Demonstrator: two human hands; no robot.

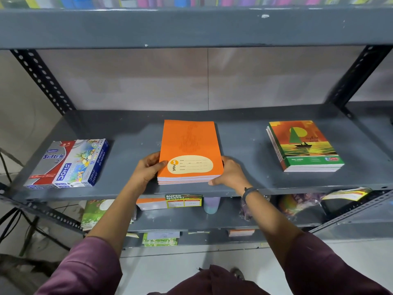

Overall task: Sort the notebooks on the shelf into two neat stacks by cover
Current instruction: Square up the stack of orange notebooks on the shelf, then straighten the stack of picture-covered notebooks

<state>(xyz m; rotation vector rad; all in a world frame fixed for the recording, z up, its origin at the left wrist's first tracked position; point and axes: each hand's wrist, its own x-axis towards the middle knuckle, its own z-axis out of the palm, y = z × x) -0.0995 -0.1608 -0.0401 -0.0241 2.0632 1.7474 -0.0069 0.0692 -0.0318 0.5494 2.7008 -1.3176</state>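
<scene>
A stack of orange notebooks lies in the middle of the grey shelf, edges lined up. My left hand grips its near left corner, thumb on the top cover. My right hand clasps the near right corner from the side. To the right, apart from both hands, sits a second stack of notebooks with a green and orange sailboat cover, slightly fanned on its left edge.
Boxes of oil pastels and a Softek pack lie on the shelf's left end. Slotted metal uprights frame the bay, with another shelf board close overhead. The lower shelf holds more notebooks and packets.
</scene>
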